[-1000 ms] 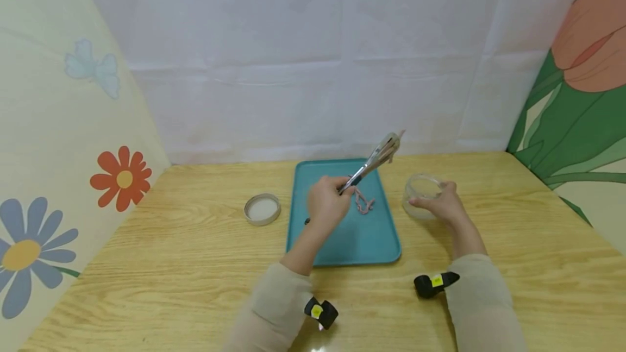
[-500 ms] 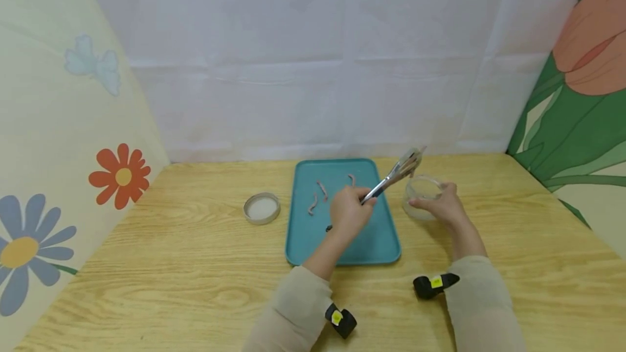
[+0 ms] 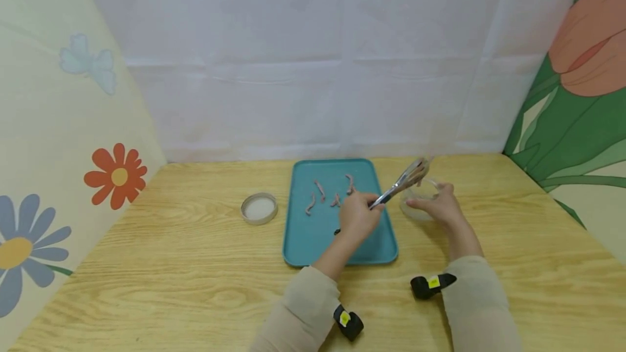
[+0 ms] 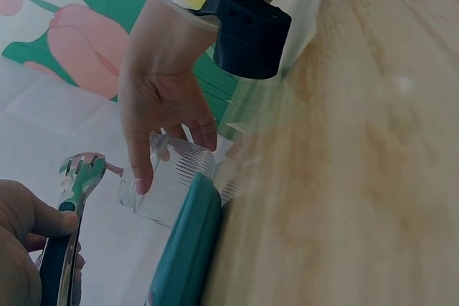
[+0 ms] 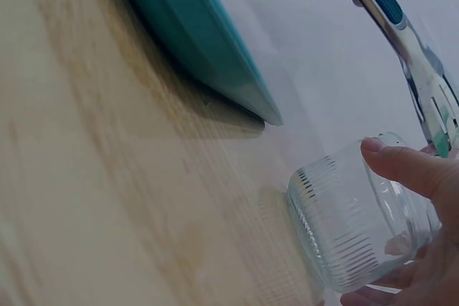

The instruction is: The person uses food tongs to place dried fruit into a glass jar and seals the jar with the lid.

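Note:
My left hand (image 3: 358, 219) grips metal tongs (image 3: 402, 182) by the handle, reaching over the tray's right side. Their slotted tips are above the mouth of a clear ribbed glass jar (image 5: 337, 220), and a small pinkish strip (image 4: 113, 169) sticks out from them. My right hand (image 3: 442, 206) holds the jar around its upper part, thumb on the near side, while it stands on the table. Several pinkish worm-like pieces (image 3: 319, 190) lie on the blue-green tray (image 3: 308, 243). Part of the tray is hidden behind my left hand and forearm.
A round shallow lid (image 3: 259, 208) lies on the wooden table (image 3: 195, 265) to the left of the tray. A white cloth (image 3: 274, 69) hangs behind the table, with flower-printed panels at both sides. Black cameras are strapped at both wrists.
My left hand has moved right and slightly down with the tongs, bringing their tips from over the tray to above the jar. My right hand has stayed on the jar.

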The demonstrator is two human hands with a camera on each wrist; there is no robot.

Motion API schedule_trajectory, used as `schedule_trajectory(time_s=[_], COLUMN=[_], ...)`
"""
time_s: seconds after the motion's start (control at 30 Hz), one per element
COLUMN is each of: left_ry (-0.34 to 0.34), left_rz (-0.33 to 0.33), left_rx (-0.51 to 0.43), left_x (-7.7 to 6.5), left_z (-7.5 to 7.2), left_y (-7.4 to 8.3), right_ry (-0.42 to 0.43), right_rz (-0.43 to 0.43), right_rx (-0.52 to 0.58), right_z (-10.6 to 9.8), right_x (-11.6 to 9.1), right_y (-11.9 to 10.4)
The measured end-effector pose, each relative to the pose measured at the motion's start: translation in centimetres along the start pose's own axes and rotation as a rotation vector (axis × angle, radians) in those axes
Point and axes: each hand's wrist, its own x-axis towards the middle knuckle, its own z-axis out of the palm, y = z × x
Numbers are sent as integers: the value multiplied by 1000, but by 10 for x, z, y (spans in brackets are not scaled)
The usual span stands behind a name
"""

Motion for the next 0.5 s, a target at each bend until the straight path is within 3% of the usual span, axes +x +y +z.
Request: schedule_trajectory(time_s=[0.5], left_ry=[-49], left_rz=[-40], left_rx=[29], left_x=[1], left_z=[9], left_y=[-6], right_ry=[0], right_rz=[24], right_rx=[5], right_z=[5], right_x=[-18], right_y=[-22])
